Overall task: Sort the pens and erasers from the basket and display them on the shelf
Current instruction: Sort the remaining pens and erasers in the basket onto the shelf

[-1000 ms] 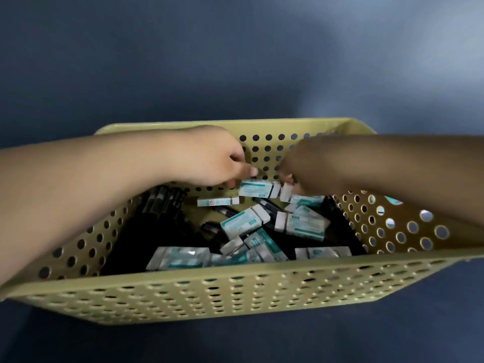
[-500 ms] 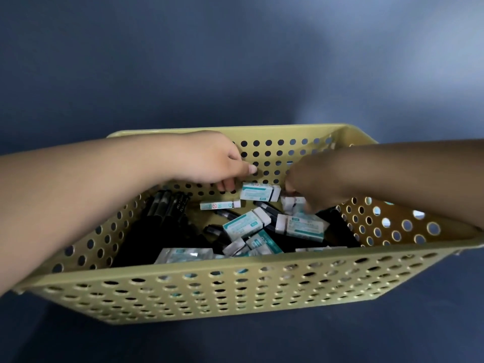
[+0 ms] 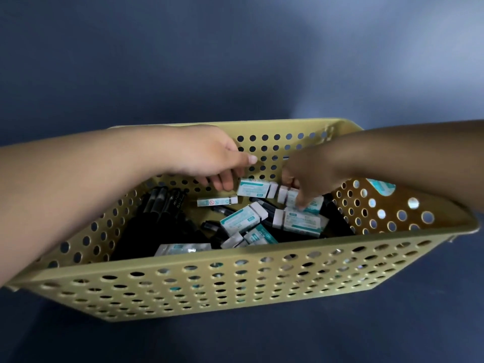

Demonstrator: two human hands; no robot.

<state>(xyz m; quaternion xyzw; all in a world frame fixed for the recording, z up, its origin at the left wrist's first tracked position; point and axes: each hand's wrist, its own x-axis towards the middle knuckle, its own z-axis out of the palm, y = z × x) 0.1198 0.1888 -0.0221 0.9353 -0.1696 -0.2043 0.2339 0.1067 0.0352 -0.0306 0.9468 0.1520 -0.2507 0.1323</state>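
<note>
- The yellow perforated basket (image 3: pixel 222 289) sits on a dark blue surface (image 3: pixel 262 341); its near wall stands closest to the camera and hides the near strip of the floor inside.
- Bare blue surface shows on all sides of the basket, a narrow band in front and a wide stretch beyond the far rim.
- Inside, along the left wall, lies a bundle of black pens (image 3: pixel 162 203); they overlap in shadow, so the number cannot be counted. More dark pens lie under the middle pile.
- In the middle and right of the basket lie white erasers in teal-and-white sleeves (image 3: pixel 245 218); about eight show, some half covered by others or by the near wall.
- A narrow eraser (image 3: pixel 217 201) lies alone on the basket floor near the far wall, apart from the pile.
- The left hand (image 3: pixel 209 155) reaches in over the left rim, fingers curled downward with the tips just at the left end of an eraser (image 3: pixel 252 187) by the far wall; whether it pinches that eraser cannot be told.
- The right hand (image 3: pixel 309 174) comes over the right rim, in shadow, fingers bent down onto the erasers (image 3: pixel 303 201) at the far right of the pile; its grip is not clear.
</note>
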